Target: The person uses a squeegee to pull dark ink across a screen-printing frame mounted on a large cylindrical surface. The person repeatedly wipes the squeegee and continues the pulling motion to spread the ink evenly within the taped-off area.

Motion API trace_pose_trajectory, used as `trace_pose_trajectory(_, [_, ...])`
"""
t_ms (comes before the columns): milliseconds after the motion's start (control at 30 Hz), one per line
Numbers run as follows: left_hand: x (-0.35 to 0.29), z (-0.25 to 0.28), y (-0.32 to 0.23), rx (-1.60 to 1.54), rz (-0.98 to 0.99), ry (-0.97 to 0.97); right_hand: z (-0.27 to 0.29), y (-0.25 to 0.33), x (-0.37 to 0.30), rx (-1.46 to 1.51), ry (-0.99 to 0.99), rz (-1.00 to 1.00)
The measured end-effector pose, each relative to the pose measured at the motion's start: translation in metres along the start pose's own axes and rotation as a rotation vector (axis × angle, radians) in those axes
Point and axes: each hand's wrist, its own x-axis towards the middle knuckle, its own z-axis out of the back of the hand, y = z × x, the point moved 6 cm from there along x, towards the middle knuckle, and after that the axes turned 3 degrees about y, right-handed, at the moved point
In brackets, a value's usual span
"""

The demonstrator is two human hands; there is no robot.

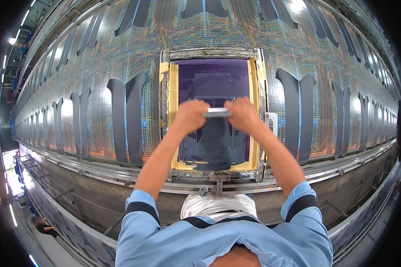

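A metal-framed printing screen (259, 89) with yellow tape borders and a purple mesh lies on a long table in front of me. Both hands grip one squeegee (217, 113) with a pale metal handle, held across the middle of the mesh. My left hand (190, 115) holds its left end and my right hand (244, 114) holds its right end. Below the squeegee the mesh is covered with dark ink (214, 142) in a collar-like shape.
The long table (53, 89) stretches left and right, carrying rows of dark printed fabric pieces (127, 115) on a thread-streaked surface. A metal rail (98, 171) runs along its near edge. A clamp (218, 180) sits at the frame's near side. Another person (44, 227) is far below left.
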Motion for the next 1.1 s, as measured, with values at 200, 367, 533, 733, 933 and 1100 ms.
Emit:
trace_pose_trajectory(200, [0.022,0.002,0.015,0.03,0.104,0.003,-0.006,-0.019,0.023,0.034,0.0,-0.071])
trace_pose_trajectory(367, [-0.093,-0.034,-0.059,-0.022,0.035,-0.026,-0.039,0.042,-0.096,0.111,0.217,-0.097])
trace_pose_trajectory(533, [-0.111,-0.021,-0.089,0.023,0.109,-0.013,0.025,0.012,-0.11,0.221,-0.098,-0.262])
trace_pose_trajectory(733, [-0.119,-0.024,-0.088,0.152,0.161,-0.045,-0.004,-0.119,-0.136,0.191,-0.422,-0.846])
trace_pose_trajectory(933, [-0.136,-0.012,-0.075,0.073,0.121,-0.153,0.05,-0.073,-0.123,0.31,-0.455,-0.889])
trace_pose_trajectory(1100, [-0.175,0.042,-0.025,0.116,0.189,-0.156,-0.013,-0.031,-0.073,0.35,-0.586,-0.758])
